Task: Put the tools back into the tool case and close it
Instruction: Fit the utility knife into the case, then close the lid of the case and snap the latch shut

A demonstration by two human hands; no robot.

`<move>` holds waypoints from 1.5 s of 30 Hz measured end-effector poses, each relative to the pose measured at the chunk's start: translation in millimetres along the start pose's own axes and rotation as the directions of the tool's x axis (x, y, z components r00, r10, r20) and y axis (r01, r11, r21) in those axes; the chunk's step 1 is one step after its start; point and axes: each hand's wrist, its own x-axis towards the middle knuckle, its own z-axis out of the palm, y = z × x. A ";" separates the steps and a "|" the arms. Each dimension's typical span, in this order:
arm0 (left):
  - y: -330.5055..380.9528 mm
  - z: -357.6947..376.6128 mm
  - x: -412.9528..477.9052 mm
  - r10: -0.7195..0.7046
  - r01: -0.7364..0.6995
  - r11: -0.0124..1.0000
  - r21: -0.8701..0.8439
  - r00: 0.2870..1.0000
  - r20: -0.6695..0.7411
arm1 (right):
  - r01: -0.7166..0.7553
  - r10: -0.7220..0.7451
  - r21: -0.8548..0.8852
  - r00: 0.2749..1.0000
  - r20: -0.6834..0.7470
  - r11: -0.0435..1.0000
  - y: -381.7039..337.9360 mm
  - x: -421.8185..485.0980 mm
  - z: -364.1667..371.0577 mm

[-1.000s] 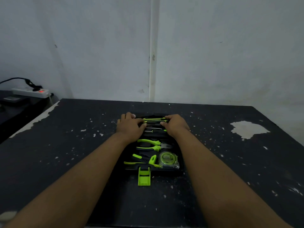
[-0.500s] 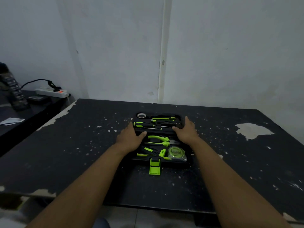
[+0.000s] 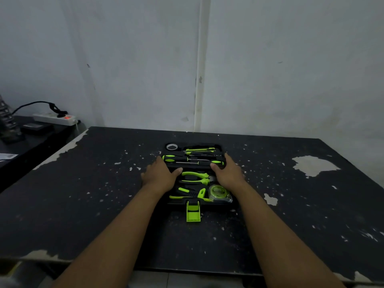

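Note:
A black tool case lies open and flat in the middle of the table. Its far half holds a tape roll, a green-trimmed knife and screwdrivers. Its near half holds green pliers, a tape measure and another green-handled tool. A green latch sticks out from the near edge. My left hand lies along the case's left side, thumb over the rim. My right hand lies along the right side, its thumb on a screwdriver handle. Both hands' fingers look straight.
The black table has chipped paint and a white wall right behind it. At the far left a lower dark surface carries a white power strip with a cable and a small dark box.
One second ago both hands rested on the tools in the far half. They have since drawn apart to the case's left and right sides, and my view has pulled back.

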 end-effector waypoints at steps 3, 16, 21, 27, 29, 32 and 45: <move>-4.0 2.3 6.5 0.023 -0.024 0.999 -0.049 1.000 -0.022 | 0.039 -0.039 -0.027 0.999 -0.013 0.999 -2.0 -2.8 -1.3; -13.3 -6.5 -3.8 0.103 -0.130 0.799 -0.588 0.992 -0.079 | 0.197 -0.145 0.214 0.961 -0.236 0.957 -5.5 -27.9 -10.8; -10.0 -14.9 -18.8 0.086 -0.166 0.759 -0.630 0.984 -0.157 | 0.292 -0.166 0.301 0.909 -0.382 0.908 -8.9 -40.7 -14.0; -4.9 -21.2 -28.1 0.167 -0.304 0.805 -0.510 0.940 -0.297 | 0.325 -0.204 0.378 0.923 -0.326 0.867 -3.9 -60.0 -23.3; -3.9 -24.1 -30.0 0.160 -0.309 0.799 -0.515 0.936 -0.314 | 0.298 -0.188 0.447 0.943 -0.275 0.843 -5.0 -67.9 -25.3; -2.2 -28.3 -36.5 0.133 -0.329 0.780 -0.532 0.918 -0.373 | 0.268 -0.195 0.530 0.962 -0.191 0.804 -5.4 -79.7 -23.6; -23.9 -14.6 -86.4 0.102 -0.264 0.642 -0.720 0.960 -0.261 | 0.289 -0.211 0.573 0.957 -0.199 0.767 6.1 -117.3 -13.7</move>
